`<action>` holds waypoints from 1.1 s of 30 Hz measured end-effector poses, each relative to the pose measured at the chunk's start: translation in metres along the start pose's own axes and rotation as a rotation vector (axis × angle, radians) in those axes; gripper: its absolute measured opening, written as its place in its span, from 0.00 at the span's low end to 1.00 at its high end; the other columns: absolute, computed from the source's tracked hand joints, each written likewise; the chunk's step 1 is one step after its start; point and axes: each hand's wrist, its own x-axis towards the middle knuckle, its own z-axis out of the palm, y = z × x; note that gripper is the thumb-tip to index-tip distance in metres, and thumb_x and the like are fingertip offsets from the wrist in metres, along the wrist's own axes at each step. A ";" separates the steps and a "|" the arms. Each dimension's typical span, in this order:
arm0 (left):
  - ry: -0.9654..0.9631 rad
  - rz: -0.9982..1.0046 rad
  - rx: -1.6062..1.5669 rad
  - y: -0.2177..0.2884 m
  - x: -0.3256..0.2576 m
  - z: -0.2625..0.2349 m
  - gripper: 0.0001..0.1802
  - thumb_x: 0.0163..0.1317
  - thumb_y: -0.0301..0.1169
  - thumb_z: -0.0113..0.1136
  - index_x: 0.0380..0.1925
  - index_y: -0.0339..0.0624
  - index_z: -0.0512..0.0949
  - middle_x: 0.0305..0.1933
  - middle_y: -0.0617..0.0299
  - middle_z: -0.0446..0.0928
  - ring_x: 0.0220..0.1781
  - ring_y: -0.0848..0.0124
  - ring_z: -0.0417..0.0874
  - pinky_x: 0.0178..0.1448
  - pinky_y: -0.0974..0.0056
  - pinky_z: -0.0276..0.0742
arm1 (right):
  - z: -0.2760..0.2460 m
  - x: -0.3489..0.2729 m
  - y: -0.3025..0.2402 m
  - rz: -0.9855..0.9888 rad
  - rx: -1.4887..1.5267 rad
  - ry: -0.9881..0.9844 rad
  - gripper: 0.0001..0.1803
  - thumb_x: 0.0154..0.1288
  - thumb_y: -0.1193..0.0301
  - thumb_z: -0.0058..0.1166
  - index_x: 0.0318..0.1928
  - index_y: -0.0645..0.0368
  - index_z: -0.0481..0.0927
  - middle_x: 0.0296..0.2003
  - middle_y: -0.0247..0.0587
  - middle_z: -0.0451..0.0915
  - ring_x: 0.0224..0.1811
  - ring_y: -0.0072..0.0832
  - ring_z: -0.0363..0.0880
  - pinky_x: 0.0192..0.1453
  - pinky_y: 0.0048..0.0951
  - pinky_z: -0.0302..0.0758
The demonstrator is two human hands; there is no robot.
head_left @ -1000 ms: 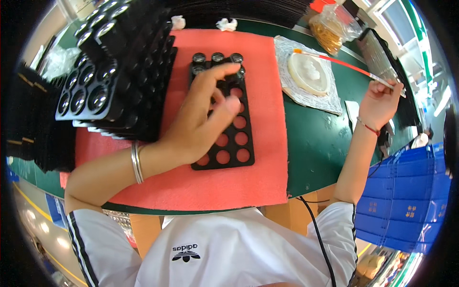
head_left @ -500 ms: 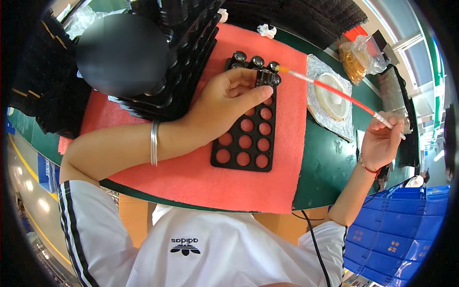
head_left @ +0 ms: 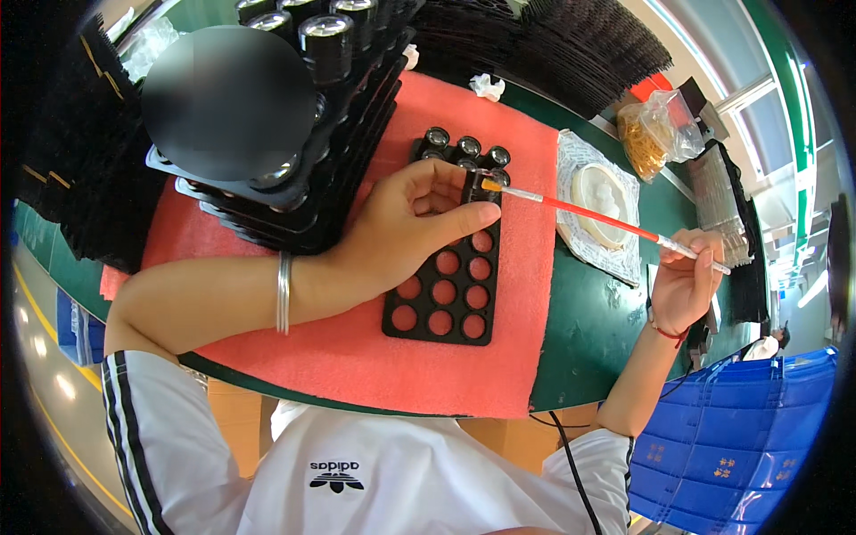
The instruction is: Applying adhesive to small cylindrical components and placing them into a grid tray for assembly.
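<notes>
My left hand [head_left: 392,223] reaches over the tray and pinches a small black cylinder [head_left: 472,187], probably a lens barrel, between thumb and fingers. Out to the right, my right hand [head_left: 685,290] grips the end of a thin paintbrush [head_left: 597,215] with a red and clear handle. Its yellowish bristles are at the cylinder's upper rim; whether they touch it I cannot tell. Under my left hand lies a black tray [head_left: 458,309] with rows of round holes. Several black lens barrels [head_left: 468,145] with glassy tops stand in its far end, while the near holes show the cloth.
A pink cloth [head_left: 526,294] covers part of the green table [head_left: 571,339]. Stacked black trays [head_left: 357,160] with lens barrels stand at left. On the right are a shallow round dish [head_left: 577,203] on printed paper, a bag of yellowish strands [head_left: 644,147] and blue bins [head_left: 713,446].
The brush tip has come from just past the cylinder, on its right, onto its upper rim. My left hand still holds the cylinder. The whole view has shifted slightly.
</notes>
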 end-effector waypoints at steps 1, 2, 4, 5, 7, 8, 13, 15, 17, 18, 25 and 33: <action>0.003 0.012 0.000 0.000 0.000 0.000 0.14 0.50 0.31 0.61 0.36 0.38 0.72 0.33 0.64 0.75 0.36 0.78 0.74 0.44 0.71 0.69 | 0.000 0.000 0.000 -0.001 -0.012 0.009 0.10 0.62 0.69 0.42 0.30 0.64 0.65 0.23 0.42 0.69 0.24 0.26 0.67 0.29 0.23 0.64; 0.006 0.024 -0.001 -0.001 -0.001 0.001 0.14 0.51 0.31 0.61 0.36 0.38 0.72 0.33 0.64 0.75 0.36 0.78 0.74 0.44 0.72 0.69 | -0.001 0.000 0.001 0.001 -0.007 0.012 0.09 0.62 0.69 0.42 0.30 0.64 0.66 0.23 0.42 0.69 0.24 0.26 0.67 0.29 0.23 0.64; -0.003 0.037 -0.004 -0.001 -0.001 0.001 0.13 0.51 0.30 0.60 0.36 0.38 0.72 0.34 0.64 0.75 0.36 0.78 0.74 0.44 0.72 0.69 | -0.002 0.000 0.001 0.004 -0.003 0.022 0.09 0.62 0.69 0.42 0.30 0.64 0.66 0.23 0.42 0.69 0.25 0.26 0.68 0.30 0.23 0.65; -0.015 0.039 -0.006 0.000 -0.001 0.001 0.13 0.52 0.30 0.60 0.36 0.37 0.72 0.34 0.64 0.75 0.36 0.78 0.74 0.44 0.72 0.69 | -0.002 0.000 0.001 0.004 -0.008 0.029 0.09 0.62 0.70 0.42 0.30 0.64 0.66 0.23 0.42 0.69 0.25 0.26 0.68 0.30 0.23 0.65; -0.028 0.047 -0.007 0.000 -0.001 0.001 0.12 0.53 0.29 0.58 0.36 0.37 0.72 0.34 0.64 0.75 0.37 0.78 0.74 0.45 0.72 0.69 | -0.002 0.001 0.002 0.001 -0.012 0.039 0.09 0.62 0.70 0.42 0.30 0.64 0.67 0.24 0.41 0.69 0.25 0.26 0.68 0.30 0.23 0.66; -0.029 0.054 -0.006 0.000 -0.001 0.000 0.12 0.53 0.29 0.58 0.37 0.37 0.72 0.35 0.64 0.75 0.37 0.78 0.74 0.45 0.72 0.69 | -0.003 0.001 0.002 0.000 -0.016 0.043 0.09 0.62 0.70 0.42 0.30 0.64 0.67 0.24 0.41 0.69 0.25 0.26 0.68 0.30 0.23 0.66; -0.052 0.059 0.019 -0.002 -0.001 -0.001 0.12 0.55 0.29 0.55 0.39 0.38 0.71 0.37 0.65 0.74 0.39 0.78 0.73 0.45 0.72 0.69 | -0.003 0.002 0.003 -0.007 -0.039 0.057 0.09 0.62 0.70 0.42 0.30 0.64 0.67 0.24 0.41 0.68 0.25 0.26 0.68 0.29 0.22 0.65; -0.068 0.046 0.034 -0.001 -0.001 -0.001 0.11 0.56 0.29 0.55 0.39 0.38 0.71 0.38 0.65 0.74 0.40 0.78 0.73 0.45 0.72 0.69 | -0.006 0.002 0.002 0.011 0.004 0.056 0.09 0.62 0.70 0.42 0.30 0.64 0.66 0.23 0.41 0.68 0.25 0.25 0.67 0.29 0.22 0.65; -0.071 0.023 -0.019 -0.001 -0.001 -0.002 0.12 0.57 0.30 0.54 0.40 0.38 0.71 0.38 0.65 0.73 0.41 0.78 0.72 0.46 0.72 0.69 | -0.007 0.002 0.002 0.022 0.063 0.066 0.09 0.62 0.69 0.41 0.30 0.63 0.66 0.23 0.41 0.68 0.26 0.25 0.66 0.30 0.22 0.64; -0.072 0.011 -0.044 -0.001 -0.001 -0.002 0.12 0.57 0.30 0.53 0.40 0.38 0.71 0.38 0.65 0.73 0.41 0.78 0.72 0.46 0.72 0.68 | -0.006 0.003 0.001 0.025 0.101 0.078 0.09 0.62 0.69 0.41 0.31 0.63 0.66 0.23 0.41 0.68 0.26 0.25 0.66 0.30 0.22 0.64; -0.045 0.091 0.036 -0.004 -0.001 -0.001 0.12 0.55 0.31 0.56 0.37 0.39 0.70 0.37 0.65 0.73 0.40 0.78 0.72 0.42 0.72 0.69 | -0.007 0.003 0.001 0.020 0.125 0.118 0.09 0.62 0.69 0.39 0.34 0.63 0.66 0.26 0.42 0.69 0.28 0.25 0.66 0.33 0.22 0.63; -0.396 0.707 0.852 0.051 -0.047 0.017 0.15 0.42 0.29 0.64 0.33 0.42 0.77 0.30 0.63 0.77 0.27 0.73 0.78 0.28 0.73 0.72 | -0.034 0.009 0.016 0.037 0.224 0.176 0.10 0.63 0.69 0.39 0.38 0.64 0.68 0.32 0.42 0.73 0.34 0.23 0.71 0.39 0.22 0.68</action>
